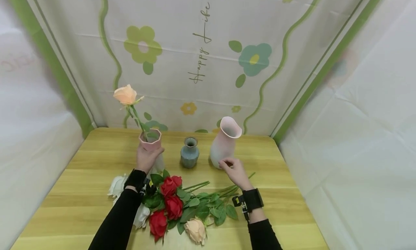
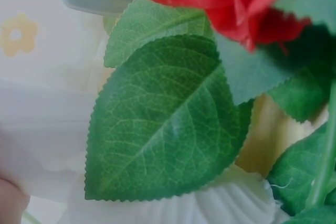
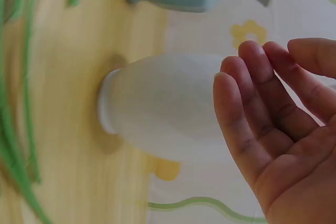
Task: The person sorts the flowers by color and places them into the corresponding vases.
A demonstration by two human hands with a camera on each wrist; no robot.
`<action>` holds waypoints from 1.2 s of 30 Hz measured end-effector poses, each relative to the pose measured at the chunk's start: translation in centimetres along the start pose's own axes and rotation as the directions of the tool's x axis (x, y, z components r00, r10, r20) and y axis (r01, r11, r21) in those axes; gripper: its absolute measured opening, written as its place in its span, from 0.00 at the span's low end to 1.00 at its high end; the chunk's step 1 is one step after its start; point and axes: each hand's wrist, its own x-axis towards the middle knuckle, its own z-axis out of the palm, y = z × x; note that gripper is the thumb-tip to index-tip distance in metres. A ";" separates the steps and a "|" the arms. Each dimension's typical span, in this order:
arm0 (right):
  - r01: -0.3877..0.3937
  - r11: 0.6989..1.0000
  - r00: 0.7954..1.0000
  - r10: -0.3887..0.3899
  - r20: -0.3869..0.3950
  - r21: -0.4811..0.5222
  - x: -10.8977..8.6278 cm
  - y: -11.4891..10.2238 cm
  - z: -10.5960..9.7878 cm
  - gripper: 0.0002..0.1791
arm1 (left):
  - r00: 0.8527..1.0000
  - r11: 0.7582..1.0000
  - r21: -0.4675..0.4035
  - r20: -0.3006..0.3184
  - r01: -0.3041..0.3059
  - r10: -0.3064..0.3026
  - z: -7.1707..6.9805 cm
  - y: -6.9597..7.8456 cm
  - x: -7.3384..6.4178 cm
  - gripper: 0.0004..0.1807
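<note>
My left hand (image 1: 147,159) grips a pink-rimmed vase (image 1: 151,146) at the table's back left, just under its rim. One peach rose (image 1: 125,95) stands in that vase, leaning left. In the left wrist view, a rose leaf (image 2: 163,124) covers much of the picture, and the vase's pale lower body (image 2: 44,135) shows behind it. My right hand (image 1: 236,173), fingers gently bent and holding nothing, is in front of a pink-and-white vase (image 1: 224,144) with a wavy mouth. The right wrist view shows this vase's white base (image 3: 163,106) beyond the fingertips.
Between the two pink vases stands a small blue-grey vase (image 1: 190,154). Across the front of the table lie several red roses (image 1: 173,207), a peach rose (image 1: 195,231) and white flowers (image 1: 142,216), stems pointing right. A printed cloth (image 1: 169,62) hangs behind.
</note>
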 end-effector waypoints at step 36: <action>0.725 0.421 0.683 -0.332 0.651 -0.545 -5.1 6.8 -1.8 0.08 | 1.000 1.000 0.026 0.006 0.018 -0.018 -0.2 -2.0 0.8 0.53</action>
